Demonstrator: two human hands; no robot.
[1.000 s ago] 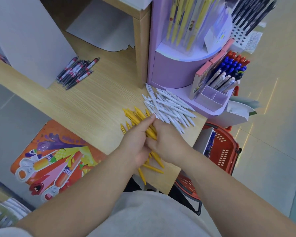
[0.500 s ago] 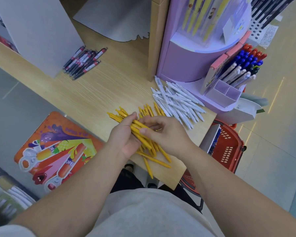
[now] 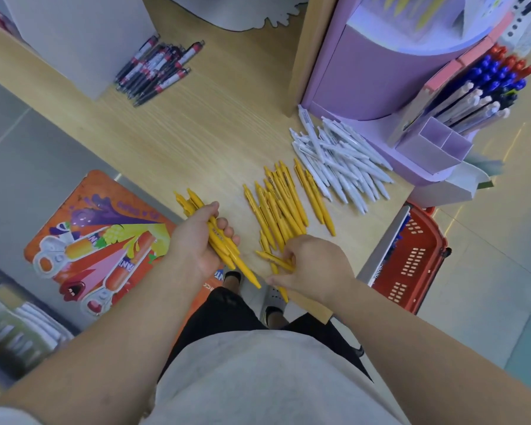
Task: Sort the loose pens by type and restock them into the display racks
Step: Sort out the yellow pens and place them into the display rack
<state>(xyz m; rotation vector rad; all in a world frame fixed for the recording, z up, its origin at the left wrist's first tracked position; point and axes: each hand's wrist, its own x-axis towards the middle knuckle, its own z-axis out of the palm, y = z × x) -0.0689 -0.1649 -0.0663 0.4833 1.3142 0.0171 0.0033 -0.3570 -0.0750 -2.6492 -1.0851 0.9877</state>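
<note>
Yellow bundle (image 3: 227, 250) sits in L hand (image 3: 196, 240), fingers wrapped tight round it, at the table's (image 3: 196, 133) near edge. R hand (image 3: 316, 265) curls its fingers on a couple of pens at near end of yellow pile (image 3: 279, 204) on table. White pens (image 3: 341, 161) lie just beside pile, by purple rack (image 3: 365, 72).

The surface (image 3: 196, 133) shows a pale wood-grain finish, matt, with fine straight grain. The yellow pens (image 3: 284, 204) are smooth opaque plastic of low sheen. The white pens (image 3: 341, 161) are smooth plastic, faintly glossy. The dark pens (image 3: 157, 69) have glossy barrels with printed labels. The display rack (image 3: 365, 72) is matt lilac card. The basket (image 3: 411, 262) is red moulded plastic, perforated. The floor (image 3: 488, 240) is polished, reflective tile. The shirt (image 3: 258, 378) is matt grey cloth.
</note>
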